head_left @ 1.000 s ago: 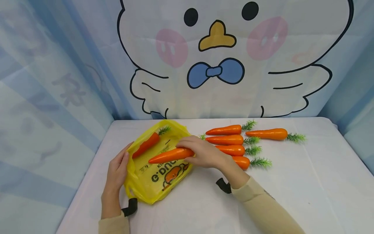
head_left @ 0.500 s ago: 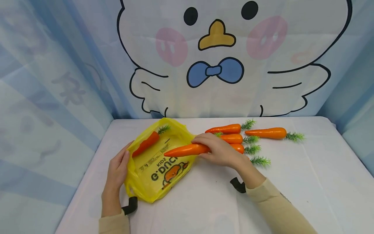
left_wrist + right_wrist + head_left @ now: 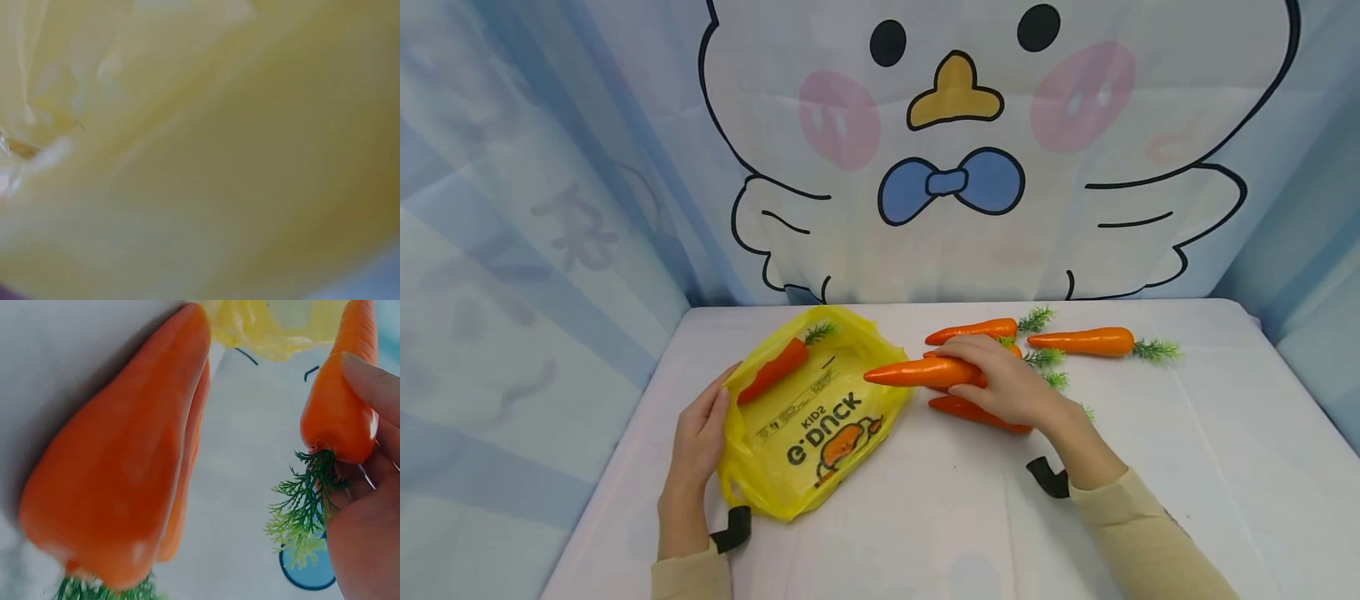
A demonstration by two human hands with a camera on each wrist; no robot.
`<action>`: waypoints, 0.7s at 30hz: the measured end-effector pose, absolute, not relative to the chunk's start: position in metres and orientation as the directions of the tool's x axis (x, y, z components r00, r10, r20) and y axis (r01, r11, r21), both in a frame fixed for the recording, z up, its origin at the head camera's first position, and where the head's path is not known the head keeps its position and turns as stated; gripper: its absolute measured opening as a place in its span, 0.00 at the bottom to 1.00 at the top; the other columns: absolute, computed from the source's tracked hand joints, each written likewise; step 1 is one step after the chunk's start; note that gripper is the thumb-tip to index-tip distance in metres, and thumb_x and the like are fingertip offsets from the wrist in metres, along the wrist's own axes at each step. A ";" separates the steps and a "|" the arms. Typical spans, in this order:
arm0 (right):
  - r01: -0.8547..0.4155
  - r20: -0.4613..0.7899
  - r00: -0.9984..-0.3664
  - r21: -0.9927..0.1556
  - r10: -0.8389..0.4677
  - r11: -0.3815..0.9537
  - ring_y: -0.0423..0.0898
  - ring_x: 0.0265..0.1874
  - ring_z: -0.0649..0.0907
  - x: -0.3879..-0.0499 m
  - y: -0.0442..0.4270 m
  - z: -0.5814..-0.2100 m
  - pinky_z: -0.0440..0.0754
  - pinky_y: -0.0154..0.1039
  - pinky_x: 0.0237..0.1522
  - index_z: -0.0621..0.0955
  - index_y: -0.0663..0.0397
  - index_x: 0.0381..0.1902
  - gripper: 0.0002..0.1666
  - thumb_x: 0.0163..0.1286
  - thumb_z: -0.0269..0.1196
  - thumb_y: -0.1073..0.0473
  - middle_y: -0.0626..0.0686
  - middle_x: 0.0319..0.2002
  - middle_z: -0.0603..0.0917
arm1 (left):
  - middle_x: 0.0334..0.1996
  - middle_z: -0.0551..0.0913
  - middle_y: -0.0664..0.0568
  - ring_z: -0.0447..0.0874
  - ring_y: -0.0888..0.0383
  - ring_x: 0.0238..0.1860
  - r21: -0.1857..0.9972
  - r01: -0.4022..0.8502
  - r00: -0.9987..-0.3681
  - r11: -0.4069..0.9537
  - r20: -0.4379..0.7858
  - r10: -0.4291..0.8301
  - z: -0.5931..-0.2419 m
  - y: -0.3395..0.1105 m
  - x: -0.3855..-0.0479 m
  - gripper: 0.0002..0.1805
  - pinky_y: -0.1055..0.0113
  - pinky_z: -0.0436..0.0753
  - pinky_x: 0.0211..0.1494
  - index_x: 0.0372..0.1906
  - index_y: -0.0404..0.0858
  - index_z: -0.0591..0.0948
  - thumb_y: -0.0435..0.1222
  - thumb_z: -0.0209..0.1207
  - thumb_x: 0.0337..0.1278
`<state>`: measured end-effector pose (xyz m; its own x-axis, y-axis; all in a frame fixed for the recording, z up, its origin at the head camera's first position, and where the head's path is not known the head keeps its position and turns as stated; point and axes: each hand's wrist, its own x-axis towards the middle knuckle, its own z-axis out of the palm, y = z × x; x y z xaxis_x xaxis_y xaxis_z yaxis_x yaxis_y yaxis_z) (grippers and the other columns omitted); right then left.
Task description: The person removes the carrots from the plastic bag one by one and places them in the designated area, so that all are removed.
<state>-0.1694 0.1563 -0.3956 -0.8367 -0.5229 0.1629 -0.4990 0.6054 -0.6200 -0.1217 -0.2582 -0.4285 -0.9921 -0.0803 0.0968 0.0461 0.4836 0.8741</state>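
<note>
My left hand [image 3: 698, 433] grips the left rim of a yellow plastic bag [image 3: 752, 479], thumb at the front and the other fingers hidden behind it. An orange toy carrot [image 3: 775, 371] with a green tuft lies inside the bag's left part. To the right, my right hand [image 3: 1015, 383] holds another carrot [image 3: 917, 372] by its thick end, tip pointing left, above a row of carrots. In the right wrist view the thumb [image 3: 372, 387] presses on that held carrot [image 3: 337, 412], its green leaves hanging free. The left wrist view is filled by blurred yellow plastic.
Under my right hand lie several carrots, partly covered, including a back one [image 3: 966, 332] and a front one [image 3: 977, 412]. A separate carrot [image 3: 1082, 341] lies farther right. Behind the white table [image 3: 925, 533] hangs a cartoon-printed curtain [image 3: 955, 258].
My right hand has moved right with the carrot, from over the bag to over the row of carrots. The left hand and the bag have hardly moved.
</note>
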 end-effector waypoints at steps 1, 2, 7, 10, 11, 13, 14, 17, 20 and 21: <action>-0.496 0.164 -0.840 -0.617 -0.517 0.611 0.55 0.63 0.73 -0.169 0.160 -0.396 0.73 0.59 0.63 0.78 0.50 0.66 0.30 0.66 0.71 0.62 0.53 0.66 0.76 | 0.73 0.69 0.49 0.61 0.52 0.75 0.872 0.042 -0.992 0.488 0.093 -0.082 -0.429 -0.258 -0.122 0.27 0.63 0.61 0.74 0.75 0.40 0.68 0.47 0.41 0.82; -0.493 0.164 -0.844 -0.612 -0.510 0.618 0.55 0.63 0.73 -0.169 0.163 -0.396 0.73 0.59 0.63 0.78 0.50 0.66 0.30 0.66 0.71 0.63 0.54 0.65 0.76 | 0.73 0.68 0.49 0.61 0.52 0.75 0.868 0.037 -0.992 0.495 0.091 -0.084 -0.429 -0.259 -0.122 0.27 0.60 0.61 0.75 0.75 0.41 0.68 0.47 0.41 0.82; -0.460 0.156 -0.869 -0.606 -0.470 0.649 0.57 0.61 0.74 -0.169 0.179 -0.395 0.75 0.59 0.61 0.77 0.52 0.66 0.31 0.66 0.71 0.64 0.55 0.64 0.77 | 0.73 0.68 0.50 0.61 0.51 0.75 0.853 0.023 -0.992 0.521 0.085 -0.095 -0.429 -0.259 -0.122 0.28 0.59 0.62 0.74 0.76 0.41 0.68 0.49 0.40 0.82; -0.447 0.155 -0.877 -0.610 -0.455 0.654 0.56 0.60 0.75 -0.168 0.188 -0.394 0.75 0.59 0.61 0.77 0.53 0.67 0.30 0.67 0.69 0.66 0.55 0.64 0.77 | 0.73 0.68 0.49 0.61 0.50 0.75 0.853 0.022 -0.992 0.521 0.084 -0.097 -0.427 -0.258 -0.122 0.28 0.55 0.62 0.75 0.76 0.41 0.68 0.49 0.40 0.82; -0.452 0.163 -0.876 -0.605 -0.453 0.656 0.57 0.60 0.75 -0.168 0.192 -0.394 0.75 0.60 0.61 0.76 0.54 0.66 0.30 0.67 0.69 0.66 0.56 0.64 0.77 | 0.73 0.68 0.49 0.61 0.50 0.75 0.853 0.026 -0.991 0.522 0.089 -0.096 -0.427 -0.259 -0.122 0.28 0.53 0.62 0.75 0.76 0.41 0.68 0.49 0.40 0.82; -0.458 0.177 -0.876 -0.597 -0.448 0.659 0.58 0.61 0.75 -0.168 0.199 -0.394 0.74 0.61 0.61 0.76 0.56 0.66 0.31 0.66 0.70 0.67 0.57 0.64 0.76 | 0.73 0.68 0.49 0.61 0.50 0.75 0.853 0.024 -0.992 0.522 0.086 -0.095 -0.426 -0.258 -0.122 0.28 0.51 0.61 0.75 0.76 0.41 0.68 0.49 0.40 0.82; -0.461 0.186 -0.876 -0.587 -0.444 0.665 0.59 0.61 0.74 -0.168 0.202 -0.395 0.73 0.62 0.62 0.76 0.56 0.66 0.31 0.66 0.70 0.67 0.58 0.64 0.76 | 0.73 0.68 0.49 0.61 0.50 0.75 0.853 0.025 -0.992 0.521 0.086 -0.094 -0.426 -0.258 -0.122 0.28 0.50 0.61 0.75 0.76 0.41 0.68 0.49 0.40 0.82; -0.475 0.213 -0.874 -0.569 -0.437 0.671 0.62 0.62 0.73 -0.168 0.214 -0.397 0.71 0.64 0.63 0.77 0.58 0.65 0.31 0.65 0.71 0.66 0.61 0.64 0.76 | 0.73 0.68 0.49 0.61 0.50 0.75 0.852 0.021 -0.992 0.523 0.083 -0.096 -0.427 -0.259 -0.122 0.28 0.51 0.61 0.75 0.76 0.40 0.68 0.49 0.40 0.82; -0.480 0.232 -0.873 -0.564 -0.429 0.672 0.61 0.61 0.74 -0.169 0.225 -0.399 0.72 0.63 0.62 0.77 0.57 0.65 0.31 0.64 0.71 0.67 0.60 0.63 0.76 | 0.73 0.68 0.48 0.60 0.49 0.75 0.854 0.023 -0.992 0.520 0.085 -0.097 -0.427 -0.259 -0.122 0.28 0.49 0.60 0.75 0.76 0.40 0.68 0.49 0.40 0.82; -0.484 0.243 -0.872 -0.563 -0.426 0.670 0.60 0.60 0.75 -0.169 0.229 -0.400 0.74 0.62 0.61 0.77 0.56 0.64 0.31 0.64 0.72 0.67 0.60 0.62 0.77 | 0.73 0.69 0.47 0.61 0.48 0.75 0.855 0.024 -0.991 0.518 0.088 -0.099 -0.427 -0.258 -0.122 0.28 0.49 0.60 0.75 0.75 0.40 0.68 0.48 0.40 0.82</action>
<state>-0.1693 0.2288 -0.3999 -0.8717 -0.4258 0.2426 -0.4840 0.6699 -0.5631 -0.1215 -0.2585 -0.4270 -0.9912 -0.0986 0.0880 0.0244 0.5177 0.8552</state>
